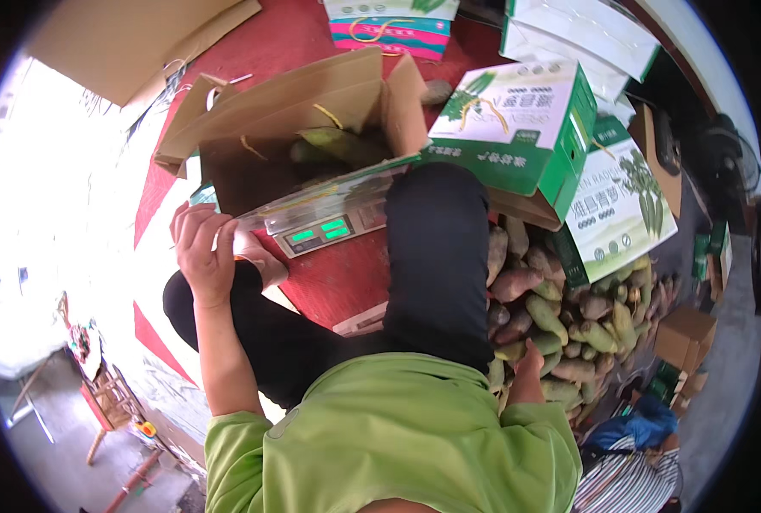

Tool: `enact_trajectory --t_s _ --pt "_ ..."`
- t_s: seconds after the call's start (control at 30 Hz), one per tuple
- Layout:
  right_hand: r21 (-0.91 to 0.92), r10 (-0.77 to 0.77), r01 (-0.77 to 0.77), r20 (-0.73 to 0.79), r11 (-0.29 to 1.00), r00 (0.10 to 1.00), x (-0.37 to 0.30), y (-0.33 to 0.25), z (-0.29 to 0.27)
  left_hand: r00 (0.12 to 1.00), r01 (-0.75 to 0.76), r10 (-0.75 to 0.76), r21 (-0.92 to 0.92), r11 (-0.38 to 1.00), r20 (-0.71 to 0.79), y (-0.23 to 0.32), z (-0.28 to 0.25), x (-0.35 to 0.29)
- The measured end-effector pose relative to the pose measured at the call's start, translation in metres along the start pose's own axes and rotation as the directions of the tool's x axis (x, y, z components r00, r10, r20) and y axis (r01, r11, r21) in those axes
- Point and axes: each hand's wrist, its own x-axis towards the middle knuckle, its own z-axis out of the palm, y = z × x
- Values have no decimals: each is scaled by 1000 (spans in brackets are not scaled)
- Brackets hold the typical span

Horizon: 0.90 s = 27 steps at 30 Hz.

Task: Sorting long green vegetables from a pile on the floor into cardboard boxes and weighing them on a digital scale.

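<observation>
An open cardboard box stands in front of me on a scale with green lit displays. Several green radishes lie inside it. Beside the box's near left corner is my left hand, its fingers loosely bent and apart from the thumb, nothing visible in them. Whether the fingertips touch the box is unclear. My right hand reaches down at my right side into a pile of radishes, some green, some reddish-brown. Its fingers are mostly hidden, so any grip there cannot be made out.
Printed white-and-green cartons stand right of the open box, another carton leaning beside the pile. A pink and blue carton is at the back on the red mat. Lower right, a person in a striped garment is close by.
</observation>
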Motion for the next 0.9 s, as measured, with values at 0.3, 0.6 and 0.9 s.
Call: enact_trajectory --t_s 0.3,0.6,0.9 --pt "-184 -581 695 427 695 693 -94 -50 12 999 -4 4 -13 1000 -34 -2 1 10" --pt "69 -770 987 634 147 70 -353 -208 101 999 38 -38 -20 999 -7 -3 2 9" --pt "481 -209 475 506 -737 -837 -593 -224 206 1000 14 -15 -52 999 -8 -4 -1 8"
